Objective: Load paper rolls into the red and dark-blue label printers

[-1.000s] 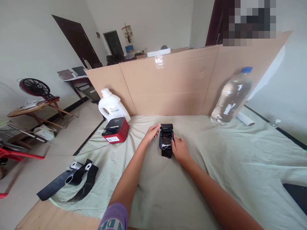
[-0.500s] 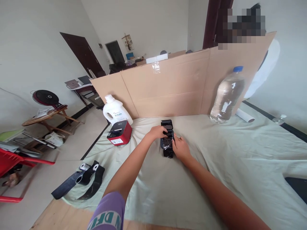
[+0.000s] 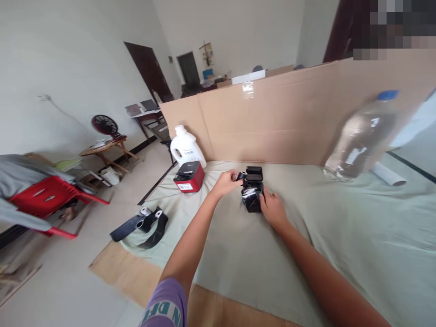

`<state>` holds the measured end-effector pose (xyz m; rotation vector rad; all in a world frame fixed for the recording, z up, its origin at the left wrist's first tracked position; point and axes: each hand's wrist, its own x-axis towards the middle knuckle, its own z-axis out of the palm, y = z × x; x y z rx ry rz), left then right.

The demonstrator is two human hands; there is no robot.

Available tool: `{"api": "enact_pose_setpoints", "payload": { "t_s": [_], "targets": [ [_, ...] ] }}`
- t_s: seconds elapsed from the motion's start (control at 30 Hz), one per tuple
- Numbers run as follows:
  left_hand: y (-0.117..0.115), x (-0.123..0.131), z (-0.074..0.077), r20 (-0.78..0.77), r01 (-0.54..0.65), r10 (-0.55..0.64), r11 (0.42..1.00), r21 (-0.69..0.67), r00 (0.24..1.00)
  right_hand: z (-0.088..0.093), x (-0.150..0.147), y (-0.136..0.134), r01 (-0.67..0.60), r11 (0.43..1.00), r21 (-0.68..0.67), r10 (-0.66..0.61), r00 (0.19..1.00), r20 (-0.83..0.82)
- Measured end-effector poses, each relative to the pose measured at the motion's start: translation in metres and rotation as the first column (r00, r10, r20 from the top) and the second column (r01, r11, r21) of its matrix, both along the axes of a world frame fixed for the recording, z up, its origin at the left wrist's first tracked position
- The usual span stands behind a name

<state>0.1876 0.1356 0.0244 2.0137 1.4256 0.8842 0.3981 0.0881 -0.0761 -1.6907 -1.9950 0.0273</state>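
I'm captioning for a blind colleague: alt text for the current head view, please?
The left hand holds a small black roll at an open-lidded black device, while the right hand touches the device's side. In front of a cardboard panel stand a red box, white jug and clear bottle.

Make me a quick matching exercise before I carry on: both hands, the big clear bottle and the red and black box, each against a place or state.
Column one
1. Left hand
2. Right hand
3. Big clear bottle
4. Red and black box

Column two
A. Topped with a blue cap
B. Against the side of the black device
C. Just in front of the white jug
D. Holding a small black roll

Right pairs: 1-D, 2-B, 3-A, 4-C.
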Motion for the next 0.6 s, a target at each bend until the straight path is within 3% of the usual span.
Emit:
{"api": "enact_pose_setpoints", "payload": {
  "t_s": [0.07, 0.17, 0.27, 0.37, 0.47, 0.6],
  "targets": [
    [-0.030, -0.033, -0.010, 0.277, -0.094, 0.111, 0.993, -0.071, 0.954, -0.001, 0.000, 0.002, -0.014, 1.000, 0.012, 0.014, 1.000, -0.006],
    [-0.077, -0.079, -0.024, 0.535, -0.170, 0.279, 0.954, -0.245, 0.798, -0.001, 0.000, 0.003, -0.017, 0.999, 0.027, 0.017, 1.000, -0.012],
    [-0.116, -0.115, -0.030, 0.650, -0.202, 0.407, 0.907, -0.369, 0.641, -0.001, 0.000, 0.003, -0.008, 1.000, 0.023, 0.008, 1.000, -0.006],
    [-0.138, -0.139, -0.030, 0.662, -0.271, 0.487, 0.872, -0.408, 0.570, -0.003, 0.001, 0.004, -0.007, 1.000, 0.013, 0.007, 1.000, -0.001],
    [-0.148, -0.157, -0.030, 0.557, -0.370, 0.505, 0.863, -0.344, 0.659, -0.005, 0.002, 0.006, -0.014, 1.000, 0.017, 0.014, 1.000, 0.002],
    [-0.155, -0.178, -0.031, 0.238, -0.492, 0.493, 0.868, -0.071, 0.836, -0.007, 0.003, 0.008, -0.026, 0.999, 0.027, 0.026, 1.000, -0.010]
  ]
}}
